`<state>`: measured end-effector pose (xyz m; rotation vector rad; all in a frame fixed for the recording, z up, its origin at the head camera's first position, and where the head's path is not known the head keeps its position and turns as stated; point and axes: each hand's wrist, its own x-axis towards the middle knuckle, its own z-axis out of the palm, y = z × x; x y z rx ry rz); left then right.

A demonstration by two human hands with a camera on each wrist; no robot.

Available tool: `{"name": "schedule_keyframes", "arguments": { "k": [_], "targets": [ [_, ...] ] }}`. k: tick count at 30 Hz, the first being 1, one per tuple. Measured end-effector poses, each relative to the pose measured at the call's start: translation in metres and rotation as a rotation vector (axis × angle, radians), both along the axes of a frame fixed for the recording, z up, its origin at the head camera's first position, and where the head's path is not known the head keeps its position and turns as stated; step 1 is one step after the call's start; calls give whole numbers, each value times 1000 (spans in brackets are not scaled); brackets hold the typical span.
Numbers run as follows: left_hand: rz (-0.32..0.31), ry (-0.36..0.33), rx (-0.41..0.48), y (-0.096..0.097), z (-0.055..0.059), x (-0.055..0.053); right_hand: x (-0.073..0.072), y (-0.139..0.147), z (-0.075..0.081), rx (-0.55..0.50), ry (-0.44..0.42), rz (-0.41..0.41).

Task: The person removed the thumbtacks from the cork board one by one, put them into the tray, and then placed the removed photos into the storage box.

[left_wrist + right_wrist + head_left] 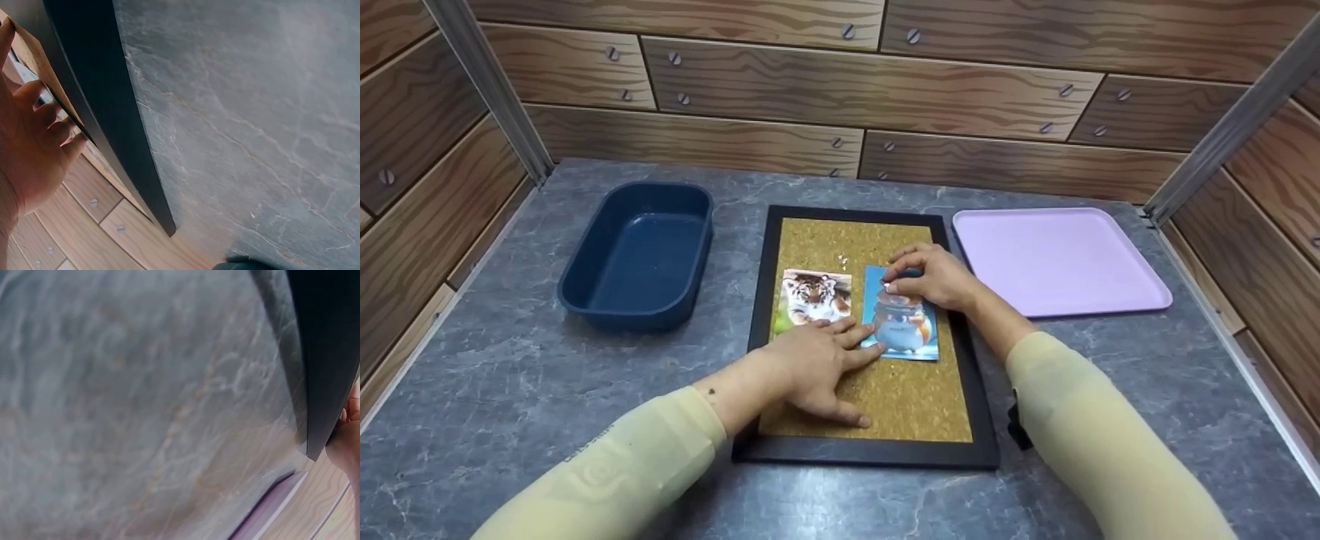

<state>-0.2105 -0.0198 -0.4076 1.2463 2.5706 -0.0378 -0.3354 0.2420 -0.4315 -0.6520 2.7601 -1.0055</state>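
Fish card [904, 330] lies on the board [919, 401], right half. Left hand [819, 366] spread, fingertips at the card; right hand [936, 277] pinches an apparent pin [888, 287]. We judge card light, bendable; we'd hold its edges.

head: above, forward-down, farther | left wrist: close, along black frame [112, 101] | right wrist: likewise | shared: black frame, tabletop [242, 124]
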Motion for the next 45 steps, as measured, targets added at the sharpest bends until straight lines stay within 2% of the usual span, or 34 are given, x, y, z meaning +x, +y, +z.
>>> {"name": "schedule_keyframes", "arguments": {
  "k": [12, 17, 24, 45],
  "targets": [
    [-4, 5, 6, 1, 3, -1, 0, 0, 5, 3, -7, -4],
    [-3, 7, 2, 1, 2, 0, 0, 0, 3, 7, 2, 4],
    [-2, 12, -2, 1, 2, 0, 0, 0, 0, -42, 20, 34],
    [-2, 11, -1, 0, 1, 1, 3, -1, -1, -68, 5, 15]
  ]
}}
